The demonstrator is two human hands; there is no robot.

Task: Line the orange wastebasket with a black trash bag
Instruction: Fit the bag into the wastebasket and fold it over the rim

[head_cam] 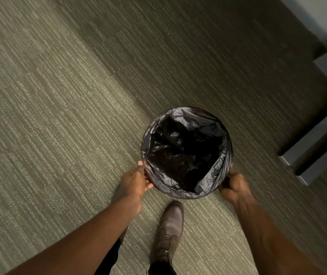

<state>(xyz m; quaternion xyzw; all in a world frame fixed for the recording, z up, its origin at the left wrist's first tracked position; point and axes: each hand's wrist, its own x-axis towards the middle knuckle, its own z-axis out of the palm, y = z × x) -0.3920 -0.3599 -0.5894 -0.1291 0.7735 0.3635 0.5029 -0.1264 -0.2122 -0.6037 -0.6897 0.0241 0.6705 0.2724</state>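
Note:
A round wastebasket stands on the carpet, seen from straight above. A black trash bag [186, 153] fills its inside and folds over the whole rim, so none of the orange wall shows. My left hand [136, 182] grips the bag-covered rim at its near left side. My right hand [233, 184] is closed on the bunched plastic at the near right side of the rim.
Striped grey-green carpet [69, 116] spreads to the left and behind. Dark furniture legs and a base [315, 143] stand close on the right. A brown boot [170, 229] is planted just below the basket.

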